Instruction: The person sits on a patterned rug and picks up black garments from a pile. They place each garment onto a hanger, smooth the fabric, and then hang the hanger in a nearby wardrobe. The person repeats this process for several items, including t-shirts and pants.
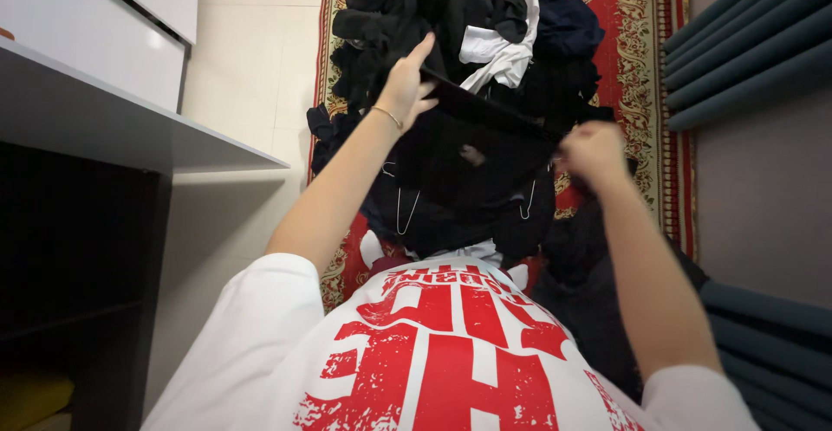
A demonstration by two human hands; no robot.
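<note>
1. The room has a pale tiled floor (238,67) at 10 o'clock, and a red patterned rug (637,24) with a gold border runs from 12 o'clock down toward the middle of the view
2. A grey shelf (113,119) juts in from 9 o'clock, with a white cabinet (113,24) above it and a dark recess beneath
3. Dark teal padded furniture (754,41) fills the 2 o'clock corner, and more of it shows at 4 o'clock
4. A pile of dark clothes (416,24) lies on the rug at 12 o'clock, with a white garment (498,50) folded among them just right of the top
5. The person wears a white shirt with red print (442,353), seen at 6 o'clock, and both bare arms reach forward from it
6. The left hand (406,84), with a thin bracelet at the wrist, sits at about 11 o'clock from centre; its fingers pinch the upper edge of a black garment (468,162), the index finger stretched upward
7. The right hand (594,149), at about 2 o'clock from centre, is clenched on the opposite end of that same edge
8. The black garment hangs stretched between the two hands at the centre of the view, in front of the pile and above the rug; two thin light cords dangle from it at its lower part
9. More dark cloth (581,266) lies under the right forearm at 4 o'clock
</note>
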